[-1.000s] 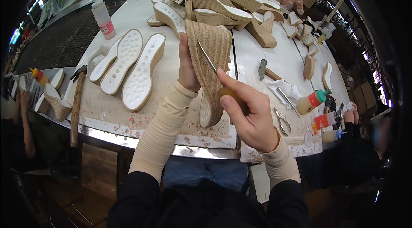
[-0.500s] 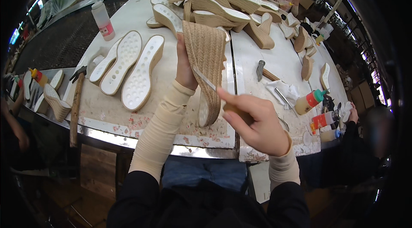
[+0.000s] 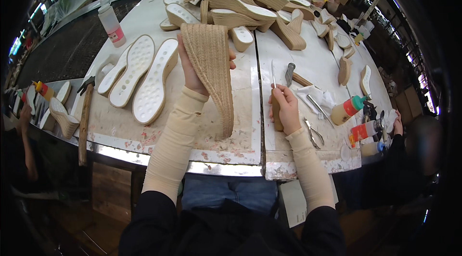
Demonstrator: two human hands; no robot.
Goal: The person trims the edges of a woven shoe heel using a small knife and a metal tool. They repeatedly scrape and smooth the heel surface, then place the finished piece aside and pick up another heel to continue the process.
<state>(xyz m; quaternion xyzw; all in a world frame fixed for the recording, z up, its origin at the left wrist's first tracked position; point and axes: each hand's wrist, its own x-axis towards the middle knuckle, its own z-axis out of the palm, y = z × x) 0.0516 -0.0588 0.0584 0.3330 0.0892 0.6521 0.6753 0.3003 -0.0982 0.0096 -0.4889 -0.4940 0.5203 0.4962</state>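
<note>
jute-wrapped wedge sole (image 3: 211, 73) gripped in left hand (image 3: 192, 70); right hand (image 3: 287, 106) clasps knife (image 3: 275, 97); pink-label bottle (image 3: 111, 25) far left.

bare table (image 3: 245, 126) between hands; wedge pile (image 3: 245, 10) blocks beyond.

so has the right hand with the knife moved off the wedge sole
Yes. The right hand with the knife has swung rightward off the jute wedge sole, past the table seam.

A long white work surface (image 3: 308, 63), stained pink near its metal-edged front, runs far into a dim workshop. Bright windows (image 3: 21, 39) glow at far left. Dark mesh surface (image 3: 62, 51) lies left.
</note>
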